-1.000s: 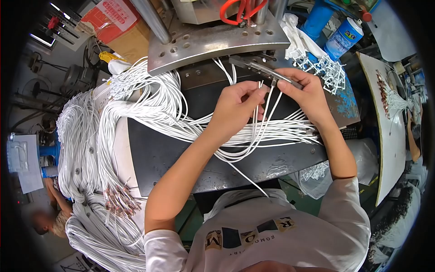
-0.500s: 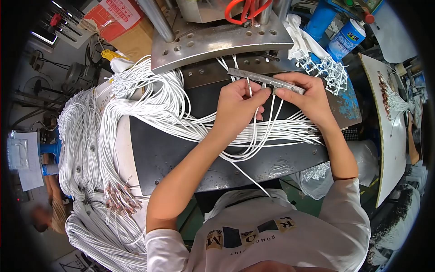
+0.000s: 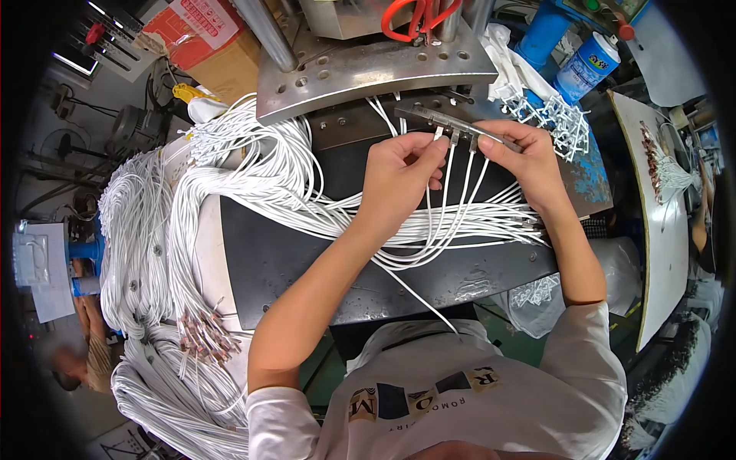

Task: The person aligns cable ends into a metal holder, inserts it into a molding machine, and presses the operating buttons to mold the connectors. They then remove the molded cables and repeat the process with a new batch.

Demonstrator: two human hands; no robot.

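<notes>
Bar: narrow metal strip, held up above the black bench and close to the holed steel plate; its long axis slants across the view, from upper left down to the right.
Right hand: the grip pinches the bar's right end, thumb on the near side, the other fingers partly hidden; of the two hands, this one is nearer, being in contact with the strip.
Left hand: thumb and forefinger press together on a white cable end, which points up at the bar's near edge; whether it touches the metal, I cannot tell.
Bar from the left grip: just beyond the fingertips, on the far side, its free left end reaching past them toward the steel plate.
Hanging cables: run down from the bar's near edge, between the two hands, curving toward the left.
Cable bundle: lies along the bench, below both hands.
</notes>
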